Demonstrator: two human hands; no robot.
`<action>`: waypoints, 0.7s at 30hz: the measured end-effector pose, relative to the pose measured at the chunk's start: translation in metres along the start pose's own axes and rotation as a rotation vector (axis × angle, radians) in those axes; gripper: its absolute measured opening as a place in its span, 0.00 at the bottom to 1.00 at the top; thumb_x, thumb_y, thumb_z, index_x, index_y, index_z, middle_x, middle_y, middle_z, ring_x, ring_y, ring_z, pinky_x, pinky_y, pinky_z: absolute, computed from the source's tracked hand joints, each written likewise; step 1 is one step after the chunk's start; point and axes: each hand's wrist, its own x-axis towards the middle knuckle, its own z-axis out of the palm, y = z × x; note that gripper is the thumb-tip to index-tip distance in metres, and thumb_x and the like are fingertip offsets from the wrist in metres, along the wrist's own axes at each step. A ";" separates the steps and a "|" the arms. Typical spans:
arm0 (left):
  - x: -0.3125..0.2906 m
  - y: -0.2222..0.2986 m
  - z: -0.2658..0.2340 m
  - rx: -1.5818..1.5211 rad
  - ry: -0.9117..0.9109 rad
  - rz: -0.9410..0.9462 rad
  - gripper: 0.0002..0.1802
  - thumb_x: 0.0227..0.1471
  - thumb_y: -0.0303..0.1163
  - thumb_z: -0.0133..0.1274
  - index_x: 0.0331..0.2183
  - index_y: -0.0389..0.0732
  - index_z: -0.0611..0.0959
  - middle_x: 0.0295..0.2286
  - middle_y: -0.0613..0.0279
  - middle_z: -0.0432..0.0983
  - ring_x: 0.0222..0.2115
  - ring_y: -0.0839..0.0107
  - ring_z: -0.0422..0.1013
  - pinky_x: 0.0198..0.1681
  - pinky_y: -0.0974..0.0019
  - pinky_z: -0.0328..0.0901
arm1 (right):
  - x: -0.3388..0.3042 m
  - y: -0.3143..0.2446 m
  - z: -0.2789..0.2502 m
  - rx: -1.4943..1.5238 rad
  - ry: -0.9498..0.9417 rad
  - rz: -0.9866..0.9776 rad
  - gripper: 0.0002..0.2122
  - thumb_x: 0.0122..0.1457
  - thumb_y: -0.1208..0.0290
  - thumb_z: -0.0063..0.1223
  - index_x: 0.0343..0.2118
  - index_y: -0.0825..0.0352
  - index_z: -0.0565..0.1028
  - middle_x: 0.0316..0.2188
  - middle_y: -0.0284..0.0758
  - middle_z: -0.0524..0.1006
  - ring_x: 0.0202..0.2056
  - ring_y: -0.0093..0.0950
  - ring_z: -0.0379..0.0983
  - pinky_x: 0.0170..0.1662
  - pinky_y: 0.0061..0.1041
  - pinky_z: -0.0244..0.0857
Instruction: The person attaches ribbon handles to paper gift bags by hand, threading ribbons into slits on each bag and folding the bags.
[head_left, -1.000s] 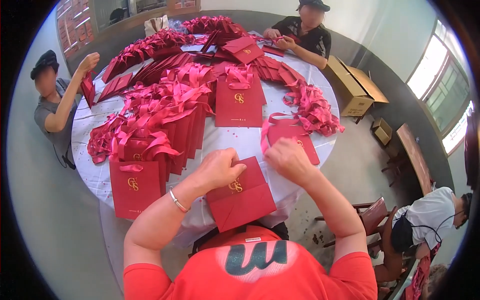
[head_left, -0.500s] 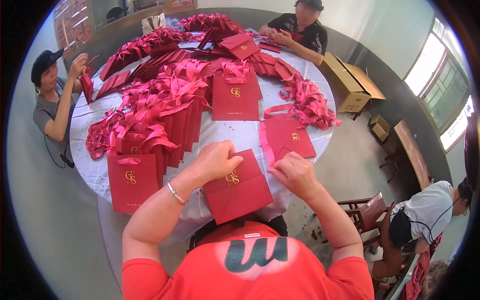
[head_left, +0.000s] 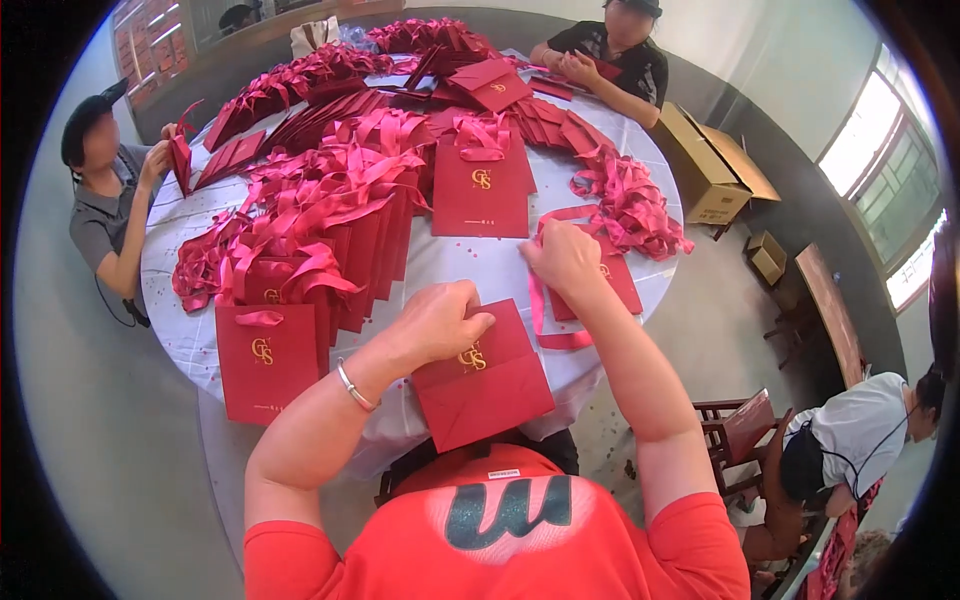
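Observation:
My left hand (head_left: 445,318) is closed on the top edge of a red paper gift bag (head_left: 490,385) with a gold emblem, which lies flat and tilted at the table's near edge. To the right, my right hand (head_left: 565,258) pinches a pink ribbon (head_left: 538,312), its fingertips turned downward and partly hidden. The ribbon trails down from the fingers and bends over toward my forearm. Under that hand lies another red bag (head_left: 617,285), mostly covered, beside a heap of loose pink ribbons (head_left: 635,205).
The round table's white cloth (head_left: 440,262) carries rows of ribboned red bags (head_left: 370,240) and an upright bag (head_left: 482,195). One person (head_left: 105,190) works at left, another (head_left: 615,75) at the far side. A cardboard box (head_left: 700,180), chair (head_left: 740,425) and third person (head_left: 845,430) are at right.
My right hand has moved up and away from the flat bag, and the pink ribbon has shifted with it. My left hand stays on the bag. The person at left has lowered a raised hand.

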 end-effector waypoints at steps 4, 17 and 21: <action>0.004 -0.004 0.000 -0.033 -0.018 -0.014 0.15 0.49 0.37 0.60 0.27 0.32 0.80 0.23 0.47 0.78 0.25 0.56 0.76 0.31 0.57 0.68 | -0.001 0.014 0.013 0.085 0.026 -0.048 0.12 0.56 0.62 0.56 0.34 0.68 0.78 0.35 0.45 0.80 0.38 0.46 0.78 0.40 0.44 0.70; 0.005 -0.011 0.002 -0.308 -0.164 -0.139 0.13 0.48 0.34 0.59 0.32 0.32 0.84 0.27 0.46 0.81 0.29 0.58 0.78 0.35 0.60 0.70 | -0.008 0.005 0.022 -0.017 0.057 -0.060 0.16 0.56 0.57 0.56 0.27 0.69 0.76 0.30 0.45 0.79 0.32 0.46 0.77 0.36 0.43 0.68; 0.008 -0.015 0.002 -0.462 -0.241 -0.202 0.10 0.53 0.28 0.58 0.35 0.30 0.81 0.24 0.63 0.80 0.25 0.80 0.71 0.29 0.70 0.67 | -0.021 0.000 0.002 0.288 0.026 -0.078 0.13 0.57 0.61 0.56 0.30 0.70 0.75 0.28 0.45 0.80 0.30 0.47 0.77 0.37 0.41 0.71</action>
